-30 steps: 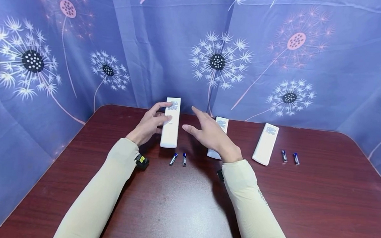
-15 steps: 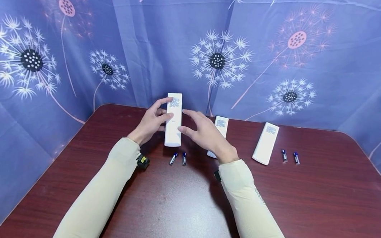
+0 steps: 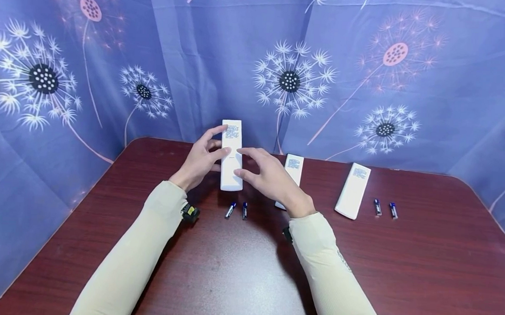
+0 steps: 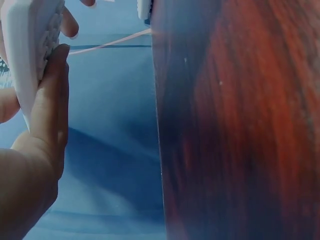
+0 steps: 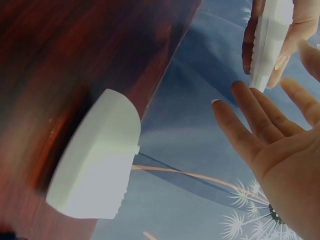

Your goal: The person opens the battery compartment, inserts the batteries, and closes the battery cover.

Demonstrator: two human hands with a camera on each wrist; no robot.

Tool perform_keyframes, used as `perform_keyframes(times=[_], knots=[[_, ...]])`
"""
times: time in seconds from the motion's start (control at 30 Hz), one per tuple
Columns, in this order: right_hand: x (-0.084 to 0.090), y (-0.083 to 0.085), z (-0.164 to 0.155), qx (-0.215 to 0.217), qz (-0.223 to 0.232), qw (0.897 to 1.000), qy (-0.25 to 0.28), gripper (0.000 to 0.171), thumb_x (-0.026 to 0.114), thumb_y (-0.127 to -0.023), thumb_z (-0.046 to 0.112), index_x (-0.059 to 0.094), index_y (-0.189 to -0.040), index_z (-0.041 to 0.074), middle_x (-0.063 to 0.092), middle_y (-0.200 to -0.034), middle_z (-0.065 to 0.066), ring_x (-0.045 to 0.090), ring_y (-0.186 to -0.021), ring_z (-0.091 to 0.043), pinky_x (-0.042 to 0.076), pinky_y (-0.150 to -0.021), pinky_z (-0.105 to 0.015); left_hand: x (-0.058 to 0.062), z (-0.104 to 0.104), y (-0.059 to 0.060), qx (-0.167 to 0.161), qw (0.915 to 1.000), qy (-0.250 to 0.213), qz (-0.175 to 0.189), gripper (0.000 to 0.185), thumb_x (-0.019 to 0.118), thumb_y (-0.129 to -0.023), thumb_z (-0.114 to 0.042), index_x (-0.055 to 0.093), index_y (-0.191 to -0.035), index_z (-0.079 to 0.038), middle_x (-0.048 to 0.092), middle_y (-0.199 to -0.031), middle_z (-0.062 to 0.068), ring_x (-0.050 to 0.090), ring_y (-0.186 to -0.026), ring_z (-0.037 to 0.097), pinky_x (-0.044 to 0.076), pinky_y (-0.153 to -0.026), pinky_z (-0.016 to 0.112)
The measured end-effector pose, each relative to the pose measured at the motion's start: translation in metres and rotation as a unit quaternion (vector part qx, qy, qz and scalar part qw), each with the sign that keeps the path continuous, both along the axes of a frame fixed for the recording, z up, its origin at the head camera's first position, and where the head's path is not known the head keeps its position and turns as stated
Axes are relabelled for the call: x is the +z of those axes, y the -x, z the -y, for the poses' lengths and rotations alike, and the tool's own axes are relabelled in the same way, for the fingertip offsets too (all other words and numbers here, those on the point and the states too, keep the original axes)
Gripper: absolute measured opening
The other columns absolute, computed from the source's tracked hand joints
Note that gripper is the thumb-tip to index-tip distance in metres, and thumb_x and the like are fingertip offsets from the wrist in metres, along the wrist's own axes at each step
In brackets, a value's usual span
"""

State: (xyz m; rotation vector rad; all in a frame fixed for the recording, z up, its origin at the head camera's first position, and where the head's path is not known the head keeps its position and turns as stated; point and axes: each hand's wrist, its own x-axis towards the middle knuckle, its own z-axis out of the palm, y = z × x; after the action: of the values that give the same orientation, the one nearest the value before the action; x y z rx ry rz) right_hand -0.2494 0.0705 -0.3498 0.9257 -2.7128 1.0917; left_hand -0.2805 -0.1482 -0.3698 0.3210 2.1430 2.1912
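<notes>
Item: white remote (image 3: 231, 155), held upright above the table (image 3: 238, 271) with label side (its back) facing the person, gripped by curled left hand (image 3: 201, 162); right hand (image 3: 268, 177), fingers extended and loosely spread, touches its edge.

A staged tabletop recording corner, not a lived-in room.

A dark red wood-grain table (image 3: 238, 271) is closed in from 9 to 3 o'clock by a hung blue dandelion-print cloth (image 3: 223, 56), creased like a bedsheet. White remotes (image 3: 352, 190) and small batteries (image 3: 384, 208) lie in tidy sets toward 1 o'clock.
</notes>
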Motion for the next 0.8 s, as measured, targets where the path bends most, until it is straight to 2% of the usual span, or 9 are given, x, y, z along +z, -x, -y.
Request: perform_keyframes(times=[0.17, 0.37, 0.63, 0.8], knots=[[-0.0005, -0.0007, -0.0005, 0.003, -0.002, 1.000, 0.001, 0.051, 0.074, -0.103, 0.024, 0.060, -0.149, 0.007, 0.061, -0.143, -0.012, 0.062, -0.126, -0.032, 0.050, -0.108, -0.043, 0.0008, -0.0010, -0.0003, -0.003, 1.0000, 0.005, -0.004, 0.075, 0.060, -0.106, -0.001, 0.030, -0.169, -0.027, 0.059, -0.128, 0.022, 0.068, -0.096, 0.026, 0.065, -0.070, 0.039], [-0.0013, -0.0020, 0.0004, 0.013, 0.014, 0.999, 0.026, 0.048, 0.075, -0.102, 0.018, 0.062, -0.147, 0.008, 0.062, -0.139, -0.012, 0.069, -0.117, -0.029, 0.055, -0.102, -0.042, 0.0034, -0.0030, -0.0020, -0.005, 0.9999, 0.000, -0.016, 0.082, 0.058, -0.105, 0.002, 0.023, -0.171, -0.030, 0.061, -0.120, 0.022, 0.067, -0.094, 0.028, 0.065, -0.067, 0.041], [-0.0030, -0.0030, 0.0023, 0.034, 0.019, 0.998, 0.055, 0.048, 0.078, -0.099, 0.013, 0.062, -0.144, 0.008, 0.064, -0.133, -0.010, 0.074, -0.102, -0.022, 0.059, -0.093, -0.036, 0.0071, -0.0043, -0.0055, 0.020, 0.9993, -0.014, -0.027, 0.073, 0.056, -0.107, 0.000, 0.031, -0.168, -0.032, 0.059, -0.114, 0.018, 0.068, -0.089, 0.024, 0.064, -0.062, 0.038], [-0.0011, -0.0040, 0.0025, 0.032, 0.013, 0.998, 0.058, 0.047, 0.079, -0.099, 0.013, 0.063, -0.143, 0.009, 0.065, -0.131, -0.009, 0.073, -0.098, -0.021, 0.059, -0.090, -0.038, 0.0097, -0.0056, -0.0073, 0.016, 0.9989, -0.018, -0.041, 0.069, 0.054, -0.109, -0.002, 0.034, -0.168, -0.031, 0.057, -0.121, 0.020, 0.068, -0.092, 0.024, 0.064, -0.064, 0.038]])
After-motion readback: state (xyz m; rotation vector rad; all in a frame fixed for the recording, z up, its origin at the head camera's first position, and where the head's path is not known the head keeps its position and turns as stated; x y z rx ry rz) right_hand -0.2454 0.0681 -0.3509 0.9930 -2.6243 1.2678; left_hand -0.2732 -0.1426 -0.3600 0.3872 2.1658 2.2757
